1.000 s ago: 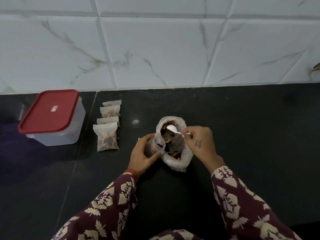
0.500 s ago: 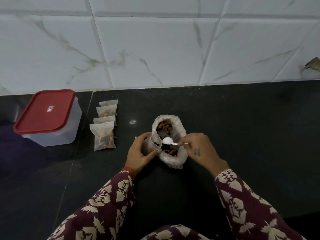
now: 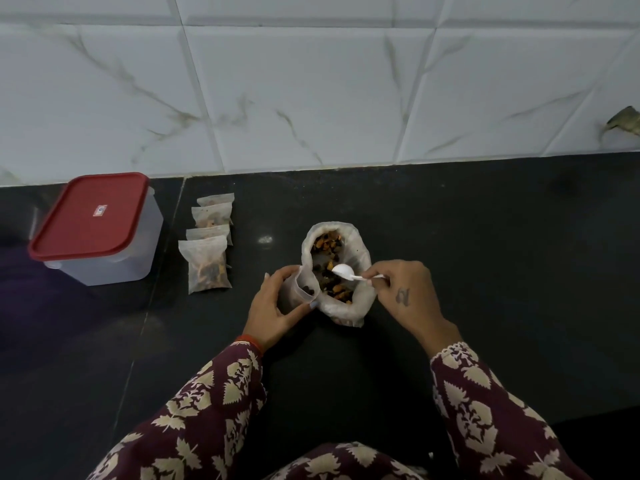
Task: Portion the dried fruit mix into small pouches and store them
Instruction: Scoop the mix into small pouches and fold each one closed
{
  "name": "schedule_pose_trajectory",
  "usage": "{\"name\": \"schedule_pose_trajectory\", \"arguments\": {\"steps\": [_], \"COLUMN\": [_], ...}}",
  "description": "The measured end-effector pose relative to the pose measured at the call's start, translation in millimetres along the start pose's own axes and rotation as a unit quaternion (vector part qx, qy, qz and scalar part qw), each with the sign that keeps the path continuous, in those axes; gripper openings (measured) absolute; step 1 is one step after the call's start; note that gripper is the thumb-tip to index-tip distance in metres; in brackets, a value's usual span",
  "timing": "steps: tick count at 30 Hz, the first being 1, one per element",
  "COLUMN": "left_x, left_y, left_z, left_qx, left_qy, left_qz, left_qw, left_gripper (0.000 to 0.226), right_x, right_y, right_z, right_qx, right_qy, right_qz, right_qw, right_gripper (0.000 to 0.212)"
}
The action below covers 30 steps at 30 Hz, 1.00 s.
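An open clear bag of dried fruit mix (image 3: 360, 258) stands on the black counter (image 3: 485, 254). My left hand (image 3: 277, 306) holds a small open pouch (image 3: 304, 287) upright against the bag's left side; a few dark pieces lie inside it. My right hand (image 3: 405, 296) pinches the handle of a white plastic spoon (image 3: 344, 271), whose bowl hovers over the bag's mouth. Several filled pouches (image 3: 207, 258) lie in a row to the left.
A clear plastic box with a red lid (image 3: 90, 220) sits shut at the far left, beside the filled pouches. A white marbled tile wall (image 3: 311, 91) rises behind the counter. My patterned sleeves fill the near edge.
The spoon has come from deeper in the bag toward the small pouch and hangs near the bag's middle. The left hand keeps the pouch in place.
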State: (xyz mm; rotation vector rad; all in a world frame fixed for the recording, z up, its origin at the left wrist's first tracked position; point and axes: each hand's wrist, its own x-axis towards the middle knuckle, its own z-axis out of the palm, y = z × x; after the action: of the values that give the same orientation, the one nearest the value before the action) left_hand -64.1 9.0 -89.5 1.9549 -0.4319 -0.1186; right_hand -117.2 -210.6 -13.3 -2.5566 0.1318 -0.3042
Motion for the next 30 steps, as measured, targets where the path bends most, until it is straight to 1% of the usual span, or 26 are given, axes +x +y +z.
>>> {"name": "schedule_pose_trajectory", "arguments": {"steps": [2,5,9,15,19,26,28,30], "left_x": [-2.4,-3.8,-5.8,-6.8,-6.5,-6.6,-6.6,-5.9], "left_y": [0.5,2.6,10.8,12.1,12.8,11.9,12.6,12.5], "left_z": [-0.1,0.2,1.2,3.3,4.1,5.0,5.4,6.1], "left_qx": [0.012,0.030,0.055,0.066,0.066,0.073,0.079,0.084], "left_qy": [-0.008,-0.020,-0.024,-0.018,-0.019,-0.012,-0.010,-0.008], "left_qz": [-0.010,-0.017,-0.022,-0.036,-0.040,-0.032,-0.025,-0.023], "left_qw": [1.000,0.999,0.998,0.997,0.997,0.997,0.996,0.996], "left_gripper": [0.057,0.060,0.070,0.070,0.074,0.073,0.074,0.076], "right_x": [-1.3,-4.9,-3.6,-3.6,-7.9,-6.6,-3.7,0.9], "right_y": [-2.4,-5.8,-7.8,-12.0,-12.0,-13.4,-12.0,-9.8], "right_z": [5.9,10.9,-3.5,2.6,0.6,2.7,2.2,-6.3], "right_qx": [-0.033,-0.068,-0.088,-0.052,-0.050,-0.067,-0.042,-0.012], "right_qy": [-0.013,-0.064,-0.117,-0.089,-0.102,-0.115,-0.118,-0.135], "right_qz": [0.012,0.030,0.034,0.032,0.014,-0.001,0.013,0.049], "right_qw": [0.999,0.995,0.989,0.994,0.993,0.991,0.992,0.990], "right_gripper": [0.017,0.022,0.022,0.019,0.019,0.021,0.019,0.015]}}
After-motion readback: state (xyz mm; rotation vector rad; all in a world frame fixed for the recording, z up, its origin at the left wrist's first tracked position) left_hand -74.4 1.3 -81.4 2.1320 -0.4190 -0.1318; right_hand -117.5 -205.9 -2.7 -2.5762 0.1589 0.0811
